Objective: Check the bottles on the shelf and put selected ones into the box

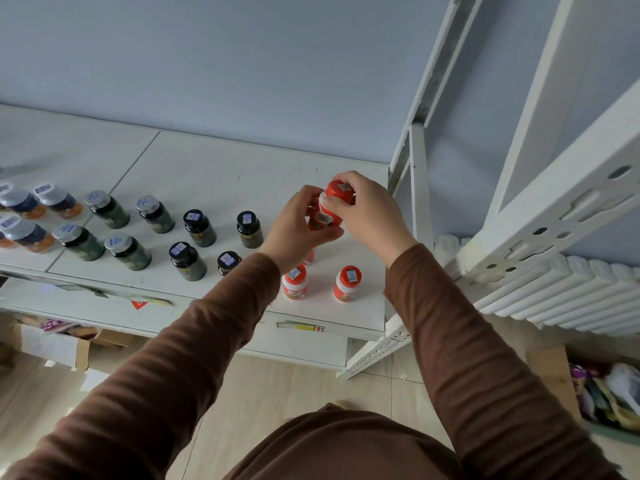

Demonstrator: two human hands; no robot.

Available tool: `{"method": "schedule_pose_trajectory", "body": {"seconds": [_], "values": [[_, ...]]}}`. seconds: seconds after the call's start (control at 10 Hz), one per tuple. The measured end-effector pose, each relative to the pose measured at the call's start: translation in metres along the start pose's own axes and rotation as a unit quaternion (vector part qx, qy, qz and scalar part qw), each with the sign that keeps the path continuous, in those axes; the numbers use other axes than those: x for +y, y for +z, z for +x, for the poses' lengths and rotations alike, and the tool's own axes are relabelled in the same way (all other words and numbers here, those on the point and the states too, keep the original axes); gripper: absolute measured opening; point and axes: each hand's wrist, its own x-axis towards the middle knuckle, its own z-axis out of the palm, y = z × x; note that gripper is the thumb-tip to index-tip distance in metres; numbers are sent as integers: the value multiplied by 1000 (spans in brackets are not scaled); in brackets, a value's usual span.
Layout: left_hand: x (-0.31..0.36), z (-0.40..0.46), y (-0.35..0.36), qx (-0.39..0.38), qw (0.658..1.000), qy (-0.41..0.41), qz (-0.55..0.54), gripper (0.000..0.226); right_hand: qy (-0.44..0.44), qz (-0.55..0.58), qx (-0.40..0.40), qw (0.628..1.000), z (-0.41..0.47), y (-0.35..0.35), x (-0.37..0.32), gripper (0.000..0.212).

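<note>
Both hands have the orange-capped bottle (329, 211) lifted just above the shelf (214, 174): left hand (298, 223) wraps its body, right hand (367, 209) pinches the cap end, axis tilted up-right.

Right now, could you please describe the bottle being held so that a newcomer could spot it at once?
Look to the right end of the white shelf, near the upright post. There the left hand and right hand grip an orange-capped bottle. Unlike the two orange-capped bottles standing nearer the front edge, it is lifted and tilted.
</note>
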Motion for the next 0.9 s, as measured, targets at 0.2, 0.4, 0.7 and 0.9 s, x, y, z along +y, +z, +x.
{"method": "schedule_pose_trajectory", "body": {"seconds": [0.2,0.4,0.7,0.9], "values": [[-16,16,-5,-49,945,47,321,57,44,-103,-4,994,2,26,34,40],[-25,28,-6,-60,913,40,402,54,103,-123,-18,987,2,60,61,31],[-32,36,-7,-68,907,30,414,52,134,-148,-45,979,5,77,78,37],[-26,34,-9,-88,910,22,405,51,130,-116,-22,984,6,73,74,49]]}}
